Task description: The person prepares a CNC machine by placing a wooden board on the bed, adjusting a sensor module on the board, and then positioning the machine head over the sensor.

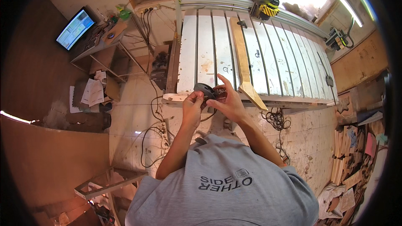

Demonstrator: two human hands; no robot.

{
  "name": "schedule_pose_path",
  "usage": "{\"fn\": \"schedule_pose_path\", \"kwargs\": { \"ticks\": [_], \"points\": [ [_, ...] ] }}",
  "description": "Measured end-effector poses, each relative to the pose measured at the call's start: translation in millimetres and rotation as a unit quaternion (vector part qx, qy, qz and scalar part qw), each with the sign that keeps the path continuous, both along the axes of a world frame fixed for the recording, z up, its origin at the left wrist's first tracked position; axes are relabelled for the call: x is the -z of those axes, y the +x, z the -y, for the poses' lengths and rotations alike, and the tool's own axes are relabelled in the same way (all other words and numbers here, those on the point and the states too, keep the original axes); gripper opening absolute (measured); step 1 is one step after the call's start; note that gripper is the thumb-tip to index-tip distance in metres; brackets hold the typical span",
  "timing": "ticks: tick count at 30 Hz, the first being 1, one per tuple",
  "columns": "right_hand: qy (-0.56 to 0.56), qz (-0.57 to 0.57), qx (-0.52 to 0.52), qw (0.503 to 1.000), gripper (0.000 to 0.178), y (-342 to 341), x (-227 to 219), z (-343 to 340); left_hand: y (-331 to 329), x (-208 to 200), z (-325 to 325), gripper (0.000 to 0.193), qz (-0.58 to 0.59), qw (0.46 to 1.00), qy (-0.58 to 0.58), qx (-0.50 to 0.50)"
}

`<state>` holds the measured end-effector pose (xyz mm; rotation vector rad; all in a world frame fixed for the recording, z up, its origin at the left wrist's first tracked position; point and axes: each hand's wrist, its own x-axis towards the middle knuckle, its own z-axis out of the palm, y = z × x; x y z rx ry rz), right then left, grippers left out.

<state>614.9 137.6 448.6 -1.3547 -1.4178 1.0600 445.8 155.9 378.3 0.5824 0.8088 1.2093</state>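
Observation:
Both hands meet in front of me at the near edge of the slotted white machine bed (205,58). Between them is a dark grey, rounded handheld tool (204,88); its exact kind does not show. My left hand (192,105) is closed on its left side, thumb pressed against it. On the other side, my right hand (231,102) has thumb and some fingers at the tool's lower right part, with one finger stretched up and away. The fingers partly hide the tool's underside. A dark cord (209,116) curves just below the hands.
A long wooden strip (240,54) lies across the bed, a shorter angled wood piece (252,95) at its near end. A gantry with a spindle (268,8) spans the back. Cables (276,120) tangle on the floor. Left stands a desk with a monitor (76,28); right, stacked wood (345,150).

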Motion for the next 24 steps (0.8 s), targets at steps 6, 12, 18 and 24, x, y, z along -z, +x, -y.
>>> {"fn": "schedule_pose_path", "kwargs": {
  "ticks": [6, 12, 18, 24],
  "points": [
    [-0.027, -0.046, -0.021, 0.998, 0.068, 7, 1, -2, 8, 18, 2, 0.008, 0.058, 0.998, -0.012, 0.006],
    [0.027, -0.02, -0.038, 0.999, 0.044, 7, 9, -6, 12, 14, 6, 0.013, 0.112, 0.993, -0.025, -0.019],
    [-0.018, -0.118, -0.039, 0.992, 0.042, 9, -1, -5, 10, 4, 5, 0.019, 0.012, 0.997, 0.073, -0.019],
    [0.025, -0.08, -0.049, 0.995, 0.043, 13, -7, -6, 14, 9, 4, 0.021, 0.033, 0.996, 0.084, -0.007]
  ]
}}
